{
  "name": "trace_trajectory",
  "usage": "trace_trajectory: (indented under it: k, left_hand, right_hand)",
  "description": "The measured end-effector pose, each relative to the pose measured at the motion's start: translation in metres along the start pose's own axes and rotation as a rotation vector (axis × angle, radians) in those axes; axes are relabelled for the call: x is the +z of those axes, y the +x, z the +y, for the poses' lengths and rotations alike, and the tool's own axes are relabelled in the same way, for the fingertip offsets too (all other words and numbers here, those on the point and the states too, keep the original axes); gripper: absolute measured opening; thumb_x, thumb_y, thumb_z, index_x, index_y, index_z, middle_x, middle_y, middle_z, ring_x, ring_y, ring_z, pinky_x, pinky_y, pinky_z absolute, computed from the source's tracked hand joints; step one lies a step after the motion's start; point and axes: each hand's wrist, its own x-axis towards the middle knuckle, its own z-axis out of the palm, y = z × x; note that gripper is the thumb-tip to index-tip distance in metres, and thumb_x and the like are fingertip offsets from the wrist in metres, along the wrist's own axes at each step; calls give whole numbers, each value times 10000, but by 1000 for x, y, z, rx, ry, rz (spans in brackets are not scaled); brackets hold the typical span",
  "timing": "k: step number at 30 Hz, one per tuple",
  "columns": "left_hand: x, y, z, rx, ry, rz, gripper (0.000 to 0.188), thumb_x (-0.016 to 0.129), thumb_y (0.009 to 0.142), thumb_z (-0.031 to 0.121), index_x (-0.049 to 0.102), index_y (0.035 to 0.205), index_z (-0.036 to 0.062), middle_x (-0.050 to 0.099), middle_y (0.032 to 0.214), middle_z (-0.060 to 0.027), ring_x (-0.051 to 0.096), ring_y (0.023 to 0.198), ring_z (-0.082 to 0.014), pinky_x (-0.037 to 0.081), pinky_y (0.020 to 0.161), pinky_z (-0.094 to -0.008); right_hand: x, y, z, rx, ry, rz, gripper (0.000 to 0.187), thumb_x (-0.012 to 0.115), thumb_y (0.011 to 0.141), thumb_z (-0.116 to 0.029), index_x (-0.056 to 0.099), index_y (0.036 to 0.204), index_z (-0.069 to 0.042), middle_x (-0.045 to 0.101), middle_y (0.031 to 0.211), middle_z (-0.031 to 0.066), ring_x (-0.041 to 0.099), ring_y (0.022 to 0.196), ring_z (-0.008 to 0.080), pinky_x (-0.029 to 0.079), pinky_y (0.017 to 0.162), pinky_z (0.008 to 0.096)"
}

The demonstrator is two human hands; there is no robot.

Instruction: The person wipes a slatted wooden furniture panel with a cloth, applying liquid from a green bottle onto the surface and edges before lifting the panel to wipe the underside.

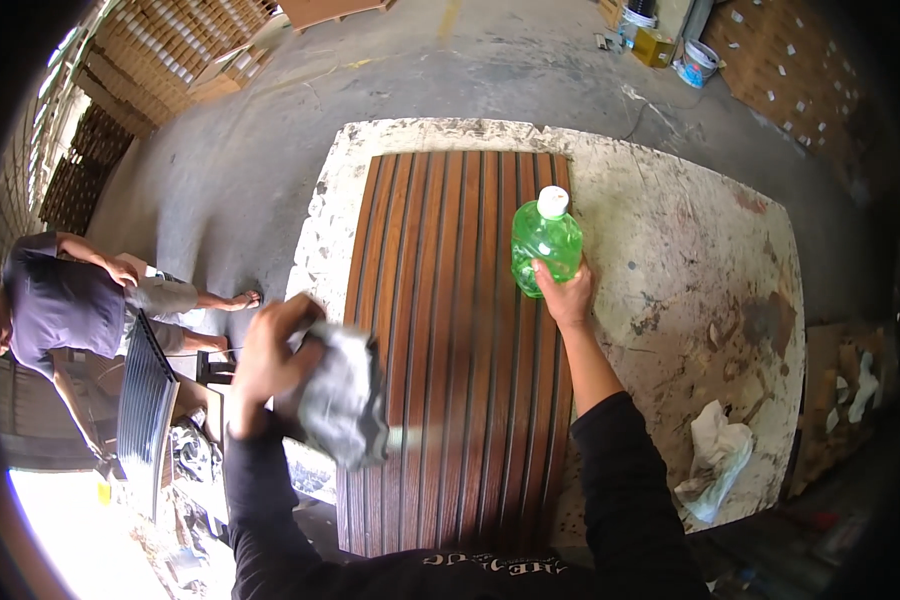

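Observation:
A brown slatted wood panel point(450, 330) with dark grooves lies lengthwise on a worn, stained white tabletop point(660, 270). My left hand point(275, 355) is closed on a crumpled grey cloth point(342, 395), held at the panel's left edge; both are smeared by motion. Whether the cloth touches the panel I cannot tell. In my right hand point(567, 292) is a clear green plastic bottle point(547, 240) with a white cap, held upright over the panel's right side. My thumb shows on the bottle's front; the other fingers are mostly hidden behind it.
A crumpled white plastic bag point(718, 455) lies on the table at the lower right. At left, another person point(70, 300) stands by a dark ribbed panel point(145, 405). Stacked boards point(150, 50), a white bucket point(697, 63) and a yellow box point(654, 47) stand on the floor farther off.

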Motion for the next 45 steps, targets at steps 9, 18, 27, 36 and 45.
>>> trace_trajectory:
  k: [9, 18, 27, 36, 45]
  left_hand:
    - [171, -21, -66, -183, 456, 61, 673, 541, 837, 497, 322, 1417, 236, 219, 1484, -169, 167, 1364, -413, 115, 1061, -621]
    - [175, 196, -134, -185, 473, 174, 511, 420, 917, 393, 348, 1399, 242, 259, 1483, -102, 207, 1364, -364, 166, 1091, -539]
    - [179, 111, -146, 87, 301, 238, 460, 537, 845, 181, 487, 1298, 117, 411, 1390, -144, 362, 1275, -377, 280, 1052, -471]
    - [154, -33, -85, 167, 363, 99, 299, 666, 759, 250, 568, 933, 27, 531, 815, -143, 553, 712, -291, 459, 599, -386]
    - [163, 226, -172, -60, 386, 279, 368, 521, 872, 357, 518, 1082, 55, 600, 999, -216, 618, 837, -376, 500, 709, -448]
  right_hand:
    - [2, 0, 11, -138, -16, -19, 426, 739, 708, -176, 576, 1072, -26, 667, 924, 137, 662, 852, 262, 515, 732, 364]
    - [-1, -2, 14, -210, -92, -31, 405, 733, 668, -77, 572, 1025, 28, 664, 898, 163, 664, 830, 236, 517, 717, 348]
    - [-4, 1, 18, -179, 34, -33, 418, 733, 683, -133, 569, 1038, 15, 654, 905, 158, 656, 824, 279, 511, 725, 374]
    - [-1, 4, 13, -160, 82, -62, 434, 719, 685, -127, 555, 1063, 7, 657, 916, 145, 653, 842, 266, 508, 749, 376]
    - [3, -1, 15, -181, -20, -23, 420, 709, 658, -77, 564, 1040, 18, 664, 894, 148, 665, 825, 252, 525, 720, 348]
